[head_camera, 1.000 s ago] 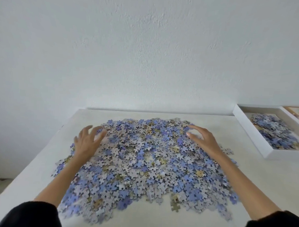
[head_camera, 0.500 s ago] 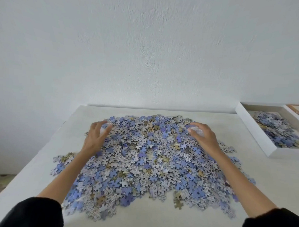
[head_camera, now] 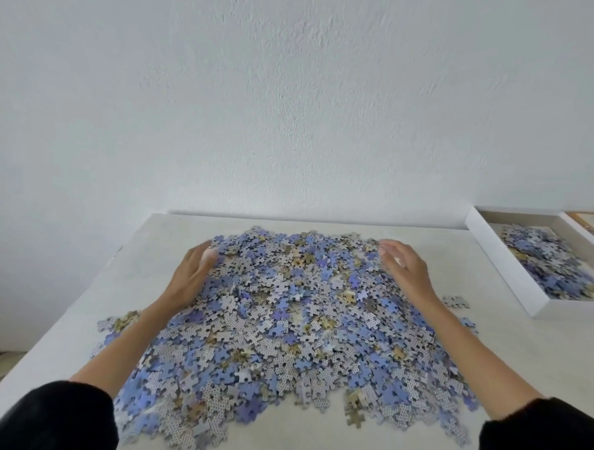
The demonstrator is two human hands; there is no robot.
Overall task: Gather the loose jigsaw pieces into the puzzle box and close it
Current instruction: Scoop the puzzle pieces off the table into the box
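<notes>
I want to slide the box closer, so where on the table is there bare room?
Bare table lies between the jigsaw pile and the puzzle box, broken only by a few stray pieces. Another bare strip runs outside the left hand to the table's edge. Between it and the right hand everything is crowded with pieces.

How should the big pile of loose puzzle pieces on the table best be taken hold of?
Probably by scooping at its far edge. The pile is flat, wide and loose, so a pinch would hold little. The left hand and right hand flank that edge, so cupping inward from both sides suits it.
</notes>
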